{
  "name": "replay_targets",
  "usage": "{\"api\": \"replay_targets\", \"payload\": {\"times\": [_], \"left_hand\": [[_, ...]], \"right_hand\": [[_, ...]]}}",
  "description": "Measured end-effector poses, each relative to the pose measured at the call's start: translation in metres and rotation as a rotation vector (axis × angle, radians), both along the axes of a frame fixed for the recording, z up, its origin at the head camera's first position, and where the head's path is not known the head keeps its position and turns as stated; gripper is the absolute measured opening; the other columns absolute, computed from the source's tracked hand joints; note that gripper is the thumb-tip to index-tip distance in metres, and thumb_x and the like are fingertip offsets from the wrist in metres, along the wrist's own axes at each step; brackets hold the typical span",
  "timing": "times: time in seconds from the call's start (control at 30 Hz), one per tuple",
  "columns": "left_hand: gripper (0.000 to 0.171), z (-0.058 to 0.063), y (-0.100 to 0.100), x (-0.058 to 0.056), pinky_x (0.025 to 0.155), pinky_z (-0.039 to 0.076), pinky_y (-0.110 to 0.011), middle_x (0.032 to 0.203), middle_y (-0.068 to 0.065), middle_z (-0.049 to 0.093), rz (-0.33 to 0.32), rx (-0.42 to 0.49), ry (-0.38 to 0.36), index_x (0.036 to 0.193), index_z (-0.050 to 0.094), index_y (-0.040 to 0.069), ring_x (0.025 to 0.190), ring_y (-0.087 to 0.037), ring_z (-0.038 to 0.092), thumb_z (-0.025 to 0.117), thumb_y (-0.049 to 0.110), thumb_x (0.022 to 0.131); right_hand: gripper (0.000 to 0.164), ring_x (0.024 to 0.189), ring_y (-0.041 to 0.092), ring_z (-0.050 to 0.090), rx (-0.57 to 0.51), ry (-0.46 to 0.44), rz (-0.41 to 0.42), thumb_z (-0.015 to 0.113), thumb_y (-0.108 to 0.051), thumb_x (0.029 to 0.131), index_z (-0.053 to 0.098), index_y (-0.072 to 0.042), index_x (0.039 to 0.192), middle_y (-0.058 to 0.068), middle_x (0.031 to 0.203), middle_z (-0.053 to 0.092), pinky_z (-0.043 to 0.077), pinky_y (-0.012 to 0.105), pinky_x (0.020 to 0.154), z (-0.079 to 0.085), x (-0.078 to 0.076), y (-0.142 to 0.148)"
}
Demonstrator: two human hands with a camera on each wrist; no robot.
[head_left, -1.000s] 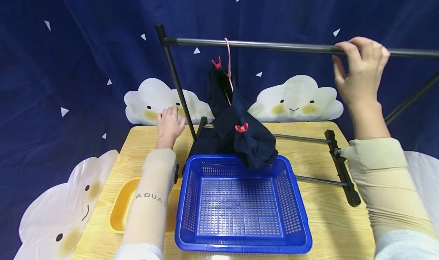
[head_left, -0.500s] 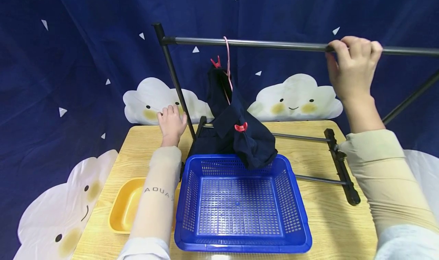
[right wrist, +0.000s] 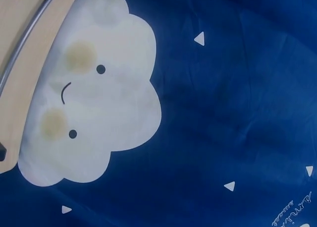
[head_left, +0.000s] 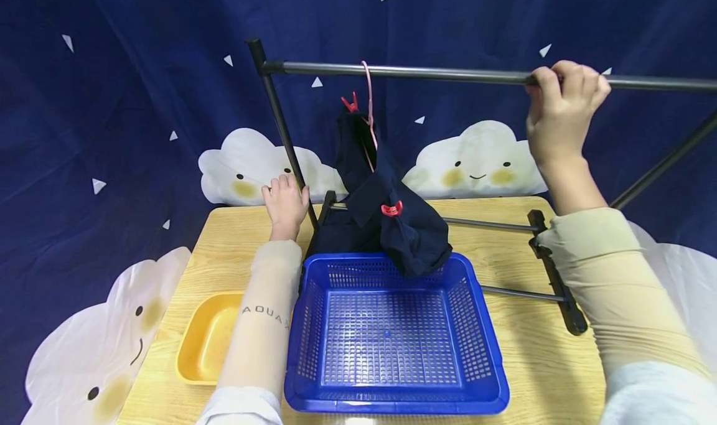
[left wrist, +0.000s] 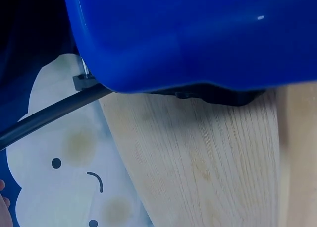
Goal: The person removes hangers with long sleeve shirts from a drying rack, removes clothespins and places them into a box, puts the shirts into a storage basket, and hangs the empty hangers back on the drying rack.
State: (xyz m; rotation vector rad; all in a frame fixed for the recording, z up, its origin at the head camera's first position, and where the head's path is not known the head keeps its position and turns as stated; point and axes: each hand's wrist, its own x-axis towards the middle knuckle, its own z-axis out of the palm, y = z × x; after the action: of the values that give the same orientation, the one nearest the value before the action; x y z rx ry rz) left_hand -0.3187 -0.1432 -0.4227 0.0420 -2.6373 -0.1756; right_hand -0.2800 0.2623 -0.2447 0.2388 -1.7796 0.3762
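Note:
My right hand [head_left: 566,107] grips the top rail [head_left: 448,73] of a black clothes rack in the head view, its fingers bent over the bar. A pink hanger [head_left: 370,95] hooks over that rail further left. From it hangs a dark navy garment [head_left: 414,226] with two red clothespins [head_left: 391,209] on it; its lower end dips over the basket's back rim. Beside the rack's left post [head_left: 282,120], my left hand [head_left: 285,204] has its fingers loosely bent and its thumb right at the post. In the left wrist view, only fingertips [left wrist: 4,207] show at the left edge.
A blue plastic basket [head_left: 392,406] stands at the front middle of the wooden table [head_left: 538,363]. Left of it sits a yellow basin [head_left: 193,344], partly behind my left forearm. The rack's black foot [head_left: 557,275] lies at right. A navy curtain [head_left: 476,20] with clouds hangs behind.
My right hand has slid left along the rail. My left hand has shifted right, closer to the post. Garment, basket and basin stay in place.

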Motion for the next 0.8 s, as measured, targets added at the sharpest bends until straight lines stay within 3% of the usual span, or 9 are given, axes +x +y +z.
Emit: {"api": "replay_targets", "payload": {"times": [0.13, 0.37, 0.8], "left_hand": [[0.045, -0.0023, 0.0018, -0.0004, 0.089, 0.028, -0.048, 0.117, -0.016, 0.053, 0.019, 0.01, -0.019, 0.121, 0.049, 0.0, 0.104, -0.034, 0.045, 0.049, 0.034, 0.091], [0.04, -0.0066, 0.0051, -0.003, 0.085, 0.032, -0.047, 0.109, -0.017, 0.057, 0.024, 0.027, 0.075, 0.115, 0.051, -0.001, 0.098, -0.035, 0.048, 0.053, 0.03, 0.089], [0.036, -0.0081, 0.0061, -0.0013, 0.084, 0.031, -0.047, 0.105, -0.016, 0.057, 0.051, 0.087, 0.084, 0.112, 0.052, 0.001, 0.096, -0.035, 0.048, 0.055, 0.029, 0.089]], "right_hand": [[0.031, 0.098, 0.036, 0.043, -0.027, 0.013, -0.001, 0.049, -0.032, 0.091, 0.058, -0.002, 0.094, 0.018, 0.098, 0.051, 0.02, 0.046, 0.096, -0.0005, -0.0004, -0.0032], [0.028, 0.098, 0.036, 0.043, -0.051, 0.036, 0.008, 0.052, -0.03, 0.089, 0.058, -0.002, 0.091, 0.019, 0.097, 0.052, 0.02, 0.046, 0.097, 0.0008, -0.0004, -0.0057], [0.031, 0.098, 0.034, 0.044, -0.071, 0.034, 0.012, 0.05, -0.032, 0.091, 0.06, -0.003, 0.092, 0.018, 0.097, 0.051, 0.02, 0.043, 0.098, 0.001, -0.0032, -0.0075]]}}
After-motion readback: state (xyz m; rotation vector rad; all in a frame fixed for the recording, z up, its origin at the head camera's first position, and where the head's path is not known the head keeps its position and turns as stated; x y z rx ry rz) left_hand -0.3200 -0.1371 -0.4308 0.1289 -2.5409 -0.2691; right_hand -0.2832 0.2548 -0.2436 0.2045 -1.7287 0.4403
